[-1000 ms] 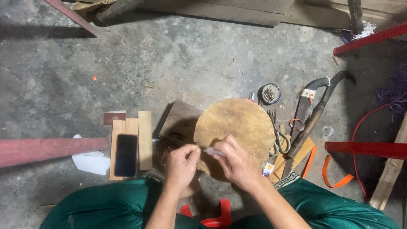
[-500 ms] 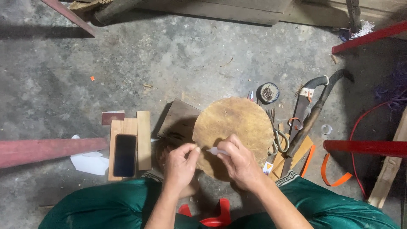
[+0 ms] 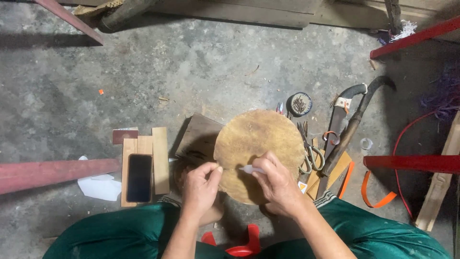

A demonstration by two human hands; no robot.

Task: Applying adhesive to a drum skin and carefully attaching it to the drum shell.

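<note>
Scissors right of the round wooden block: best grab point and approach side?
Take the scissors at the looped handles, which lie at the near end toward the person; the blades point away toward the small round tin. Probably come from above and the near side: they lie flat, the round wooden block crowds their left, and the saw lies to their right.

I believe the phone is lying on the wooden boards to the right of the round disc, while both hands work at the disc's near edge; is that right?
Not quite: the head view shows the phone on the boards to the left of the disc, not the right. Both hands, left and right, are indeed at the disc's near edge.
</note>
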